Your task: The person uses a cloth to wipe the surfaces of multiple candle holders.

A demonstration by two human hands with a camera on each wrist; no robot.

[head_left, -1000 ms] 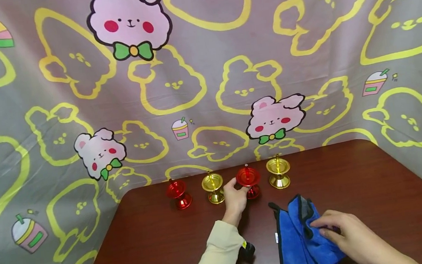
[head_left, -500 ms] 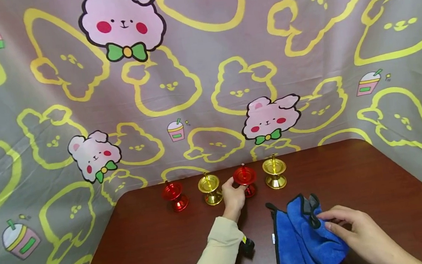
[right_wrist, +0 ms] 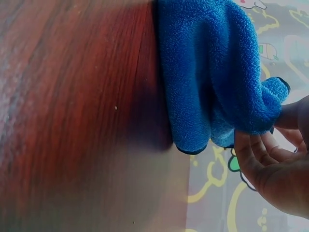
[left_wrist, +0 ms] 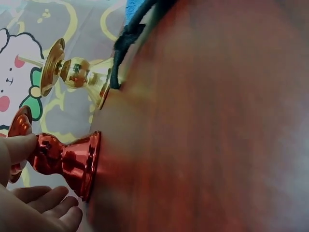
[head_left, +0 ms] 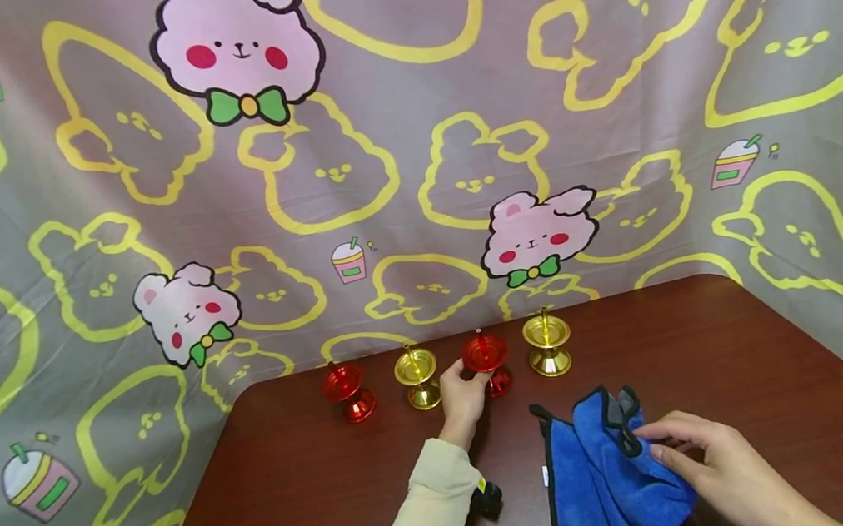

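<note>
My left hand (head_left: 464,400) grips the red candle holder (head_left: 485,354) second from the right. The left wrist view has its thumb at the stem, just under the dish of that red candle holder (left_wrist: 75,157), which stands upright on its flared base. To its right is a shiny gold candle holder (head_left: 547,335). My right hand (head_left: 720,454) pinches a corner of a blue cloth (head_left: 598,473) with black edging and a white tag. In the right wrist view the blue cloth (right_wrist: 212,63) hangs in folds from the fingers (right_wrist: 256,152).
Left of the left hand stand another gold candle holder (head_left: 416,372) and another red candle holder (head_left: 346,391), in the same row near the back edge. All are on a dark reddish-brown table (head_left: 321,489). A grey cartoon-print curtain (head_left: 384,174) rises behind it.
My right hand has shifted slightly with the cloth's corner, and the cloth lies a bit more spread. The left hand keeps its grip on the red candle holder. The head view has turned slightly.
</note>
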